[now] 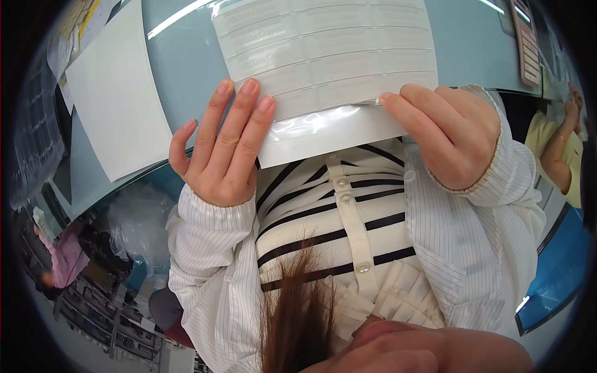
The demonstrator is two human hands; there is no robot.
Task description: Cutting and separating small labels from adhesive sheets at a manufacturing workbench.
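Note:
A white sheet of rectangular labels [348, 46] lies on the pale blue table in front of me, its lower part reaching past the table's near edge. Below the last row of labels runs a bare, glossy backing strip [336, 127]. My left hand [225, 146] rests on the sheet's left side with its fingers stretched out and apart. At the right end of the bottom label row, my right hand [451, 133] pinches the edge of the label layer between thumb and forefinger. A tiny white corner shows at the fingertips, and the other fingers are curled in.
Plain white paper [118, 93] lies to the left, beside clear plastic sleeves [37, 130]. A pink calculator-like device [527, 50] sits at the far right. Below the table's left edge is a crumpled clear plastic bag [143, 217]. Other people are at both sides, one in yellow [544, 140].

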